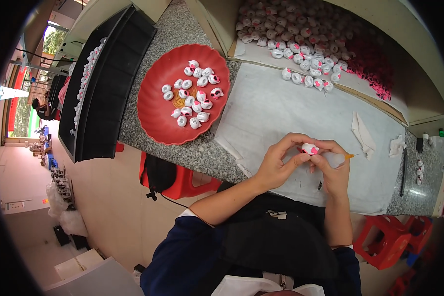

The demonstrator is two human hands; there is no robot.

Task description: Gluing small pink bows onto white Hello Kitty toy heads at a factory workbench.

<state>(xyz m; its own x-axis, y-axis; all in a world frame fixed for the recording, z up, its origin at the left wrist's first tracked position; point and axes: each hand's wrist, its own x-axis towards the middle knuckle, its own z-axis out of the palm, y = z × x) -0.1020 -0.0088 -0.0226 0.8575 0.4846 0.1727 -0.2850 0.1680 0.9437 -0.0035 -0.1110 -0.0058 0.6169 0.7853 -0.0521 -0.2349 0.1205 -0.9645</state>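
Over the white sheet on the worktable, my two hands meet at a small white doll-like head with a pink part. The fingertips and thumb of my left hand pinch it from the left. My right hand closes on its right side. Tucked in the same right hand is a translucent squeeze bottle; its yellow base and thin needle tip point right. How far the right fingers wrap the bottle is partly hidden. More such white pieces stand at the sheet's far edge.
A red scalloped plate with several white pieces lies to the left, beside a black tray. A shelf bay holds heaped white pieces and pink parts. Crumpled tissue and a black rod lie right.
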